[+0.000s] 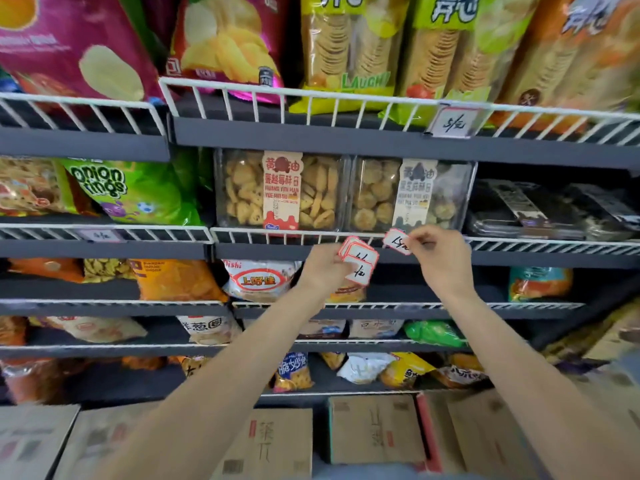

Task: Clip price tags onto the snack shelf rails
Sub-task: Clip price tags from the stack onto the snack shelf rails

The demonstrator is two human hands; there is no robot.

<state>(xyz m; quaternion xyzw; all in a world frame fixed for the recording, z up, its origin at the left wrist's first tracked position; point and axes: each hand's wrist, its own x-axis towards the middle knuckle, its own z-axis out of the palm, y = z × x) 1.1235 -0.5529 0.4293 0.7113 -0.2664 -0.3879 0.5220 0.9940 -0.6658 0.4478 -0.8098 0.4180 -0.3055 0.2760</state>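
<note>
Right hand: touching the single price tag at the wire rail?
Touching. Head view shows the right hand pinching the price tag by its right edge.

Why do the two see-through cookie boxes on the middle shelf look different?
The left cookie box wears a cream and red paper label and holds ridged, longish cookies. The right cookie box has a pale grey label and round cookies. The tag pinched by the right hand sits below the right box, not the left. Both are clear plastic, side by side.
</note>
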